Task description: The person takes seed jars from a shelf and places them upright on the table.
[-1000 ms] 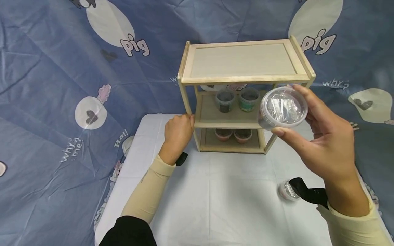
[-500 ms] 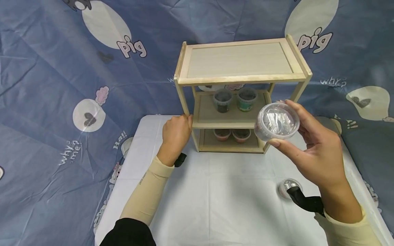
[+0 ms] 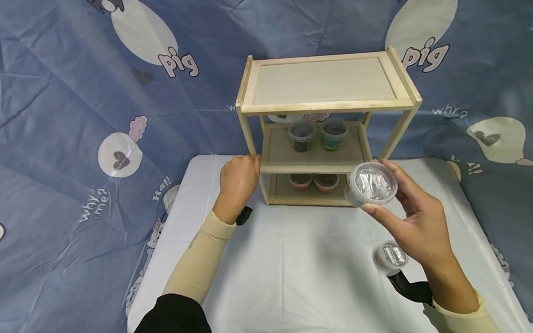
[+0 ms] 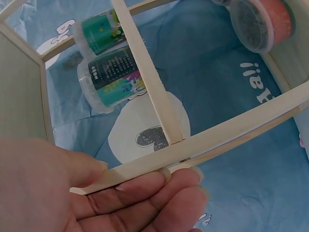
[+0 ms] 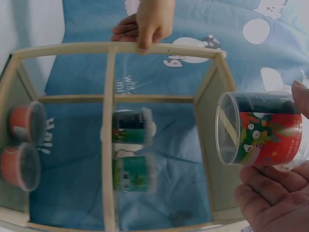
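Note:
My right hand (image 3: 420,226) holds a clear plastic tub (image 3: 372,184) by its sides, thumb on the near side and fingers on the far side. A silvery wrapping shows through the tub's top in the head view, and a red and dark label (image 5: 275,133) wraps its wall in the right wrist view. This tub is in front of the right side of a small wooden shelf rack (image 3: 325,85). With thumb and fingers my left hand (image 3: 238,185) grips the rack's left front post (image 4: 231,128).
Two green-labelled tubs (image 5: 133,173) stand on the middle board. Two red tubs (image 5: 20,166) stand on the bottom board. Another tub with a silvery top (image 3: 393,255) sits on the white-covered table (image 3: 316,277), beside my right wrist. A blue patterned cloth (image 3: 83,115) hangs behind.
My right hand has carried its tub down and to the left, from the upper shelf's front edge to near the lower boards. My left hand stays on the post.

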A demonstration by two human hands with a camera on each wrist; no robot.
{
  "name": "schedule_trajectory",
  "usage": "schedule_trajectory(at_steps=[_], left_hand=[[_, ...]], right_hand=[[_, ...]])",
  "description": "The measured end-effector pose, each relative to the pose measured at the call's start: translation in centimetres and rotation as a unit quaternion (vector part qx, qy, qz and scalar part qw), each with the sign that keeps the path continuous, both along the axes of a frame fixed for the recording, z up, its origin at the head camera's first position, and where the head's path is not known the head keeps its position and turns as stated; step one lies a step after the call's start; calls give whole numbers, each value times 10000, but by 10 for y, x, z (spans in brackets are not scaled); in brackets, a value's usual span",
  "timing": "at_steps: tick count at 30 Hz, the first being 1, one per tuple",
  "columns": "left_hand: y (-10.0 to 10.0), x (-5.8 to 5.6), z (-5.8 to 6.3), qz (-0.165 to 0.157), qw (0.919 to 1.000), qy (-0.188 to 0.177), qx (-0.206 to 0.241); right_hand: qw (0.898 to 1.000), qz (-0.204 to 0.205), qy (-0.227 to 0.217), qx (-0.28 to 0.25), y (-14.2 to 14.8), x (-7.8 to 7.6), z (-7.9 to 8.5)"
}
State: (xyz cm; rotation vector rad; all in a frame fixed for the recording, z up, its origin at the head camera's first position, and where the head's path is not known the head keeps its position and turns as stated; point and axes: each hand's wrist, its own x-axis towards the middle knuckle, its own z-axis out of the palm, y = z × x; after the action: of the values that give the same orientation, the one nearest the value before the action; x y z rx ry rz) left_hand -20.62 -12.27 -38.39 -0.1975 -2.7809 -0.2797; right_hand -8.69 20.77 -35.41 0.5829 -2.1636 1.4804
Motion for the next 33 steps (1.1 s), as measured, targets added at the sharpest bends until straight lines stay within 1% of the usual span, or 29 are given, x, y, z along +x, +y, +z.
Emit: schedule_trajectory(at_steps=[5,9,16,21,26,29,33], left_hand=[[-1,0,-1,-29,10000,30,12],[-1,1,-2,-45,10000,7,25],[-1,0,-3,-82,9999,85,34],[-1,-1,-4,-88,9999,136,40],[-1,-1,-4,-52,9999,134,0],[-1,0,-3,-25,10000,79,-30],[-1,0,-3,-63,9999,100,-31]], right_hand=[[9999,-11,-118,72,2,2,-11],[9999,0,-169,28,3,4,-24],[9984,-27,-564,73,3,13,-52],[9966,-148,-807,-43,1,20,-70],[9940,-304,-1045,-80,2,24,-79],[9933,-361,-1101,22,3,24,-83],[9919,-425,-1181,193,7,26,-89]])
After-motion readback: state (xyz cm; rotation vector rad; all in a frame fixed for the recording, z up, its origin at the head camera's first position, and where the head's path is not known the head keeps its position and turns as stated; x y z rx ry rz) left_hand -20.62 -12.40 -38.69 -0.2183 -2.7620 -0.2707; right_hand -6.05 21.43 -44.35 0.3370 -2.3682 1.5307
